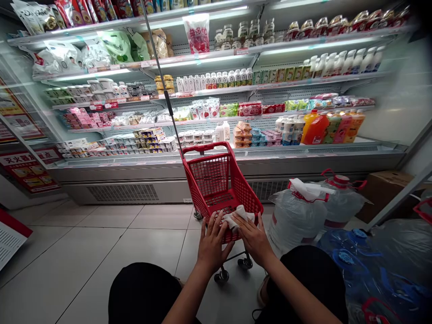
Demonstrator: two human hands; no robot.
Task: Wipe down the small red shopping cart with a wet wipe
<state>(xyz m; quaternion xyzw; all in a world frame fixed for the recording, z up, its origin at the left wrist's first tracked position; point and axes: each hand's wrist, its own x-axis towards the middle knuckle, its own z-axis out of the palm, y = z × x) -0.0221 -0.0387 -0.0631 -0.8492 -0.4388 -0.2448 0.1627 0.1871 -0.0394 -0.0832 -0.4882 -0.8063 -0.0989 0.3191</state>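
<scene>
A small red shopping cart (240,191) with a lattice basket stands between my knees, tilted a little in view. My left hand (212,245) lies on its near end, fingers spread over the lattice, close to a crumpled white cloth (239,214). Holding that cloth against the near rim is my right hand (253,236), its fingers laid over it. Whether it is fabric or a paper wipe I cannot tell. A long thin pole (158,67) rises from the cart's far left corner. Dark wheels (222,275) rest on the floor.
An open chilled display case (118,173) with shelves of yogurt, bottles and bags runs across the back. At right stand large clear water jugs (297,220), blue-capped jugs (347,256) and a cardboard box (384,184). Pale floor tiles (84,265) extend to the left.
</scene>
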